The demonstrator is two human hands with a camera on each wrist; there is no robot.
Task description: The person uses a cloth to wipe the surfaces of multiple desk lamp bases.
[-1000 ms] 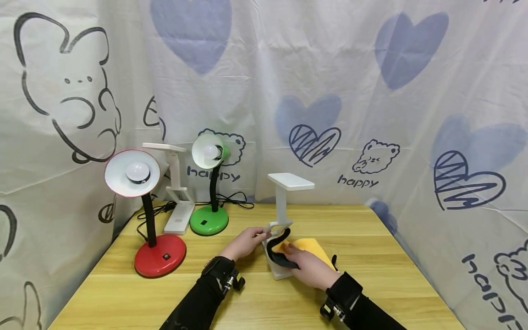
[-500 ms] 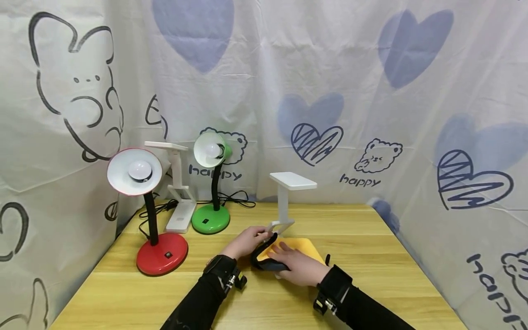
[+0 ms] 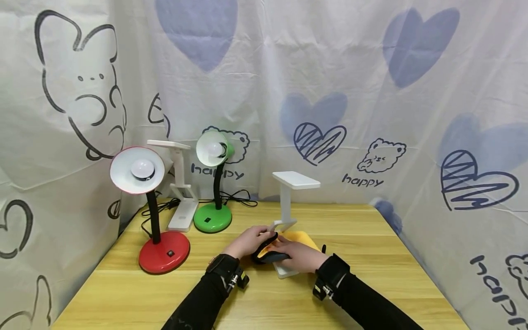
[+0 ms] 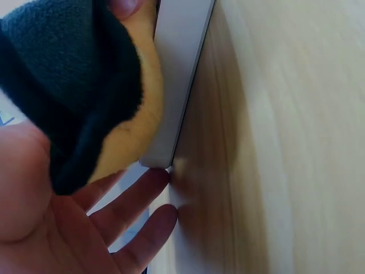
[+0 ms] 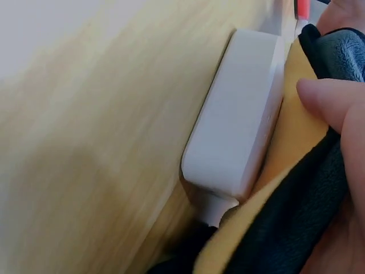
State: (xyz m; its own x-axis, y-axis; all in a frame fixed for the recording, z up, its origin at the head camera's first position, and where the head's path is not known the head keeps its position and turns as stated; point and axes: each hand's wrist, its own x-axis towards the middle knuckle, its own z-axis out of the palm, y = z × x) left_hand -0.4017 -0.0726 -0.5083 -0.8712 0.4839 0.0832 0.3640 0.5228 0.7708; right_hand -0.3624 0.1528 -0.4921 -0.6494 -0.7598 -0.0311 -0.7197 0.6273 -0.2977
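Closest in, two black-sleeved forearms [image 3: 195,300] angle inward across the wood-grain table [image 3: 371,284], each with a little wrist camera [image 3: 241,278] strapped on. The right hand [image 3: 301,255] lies palm-down, fingers pretty straight against a yellow-and-dark-grey plush cloth [image 3: 303,237], thumb stretched out along its yellow side. That cloth drapes over the base of a white folding desk lamp [image 3: 285,204] standing upright mid-table, near end of the base poking out. The left hand [image 3: 249,240] reaches in from the other side; two of its fingers sit apart by the base's edge, but the cloth hides the thumb, so can't tell if it's pinching anything. Off to the left there's a red gooseneck lamp [image 3: 154,220], then a green one [image 3: 217,185] and another white folding lamp [image 3: 178,169], plus black cords [image 3: 241,198]. Behind it all hangs a heart-and-bear curtain [image 3: 264,68].
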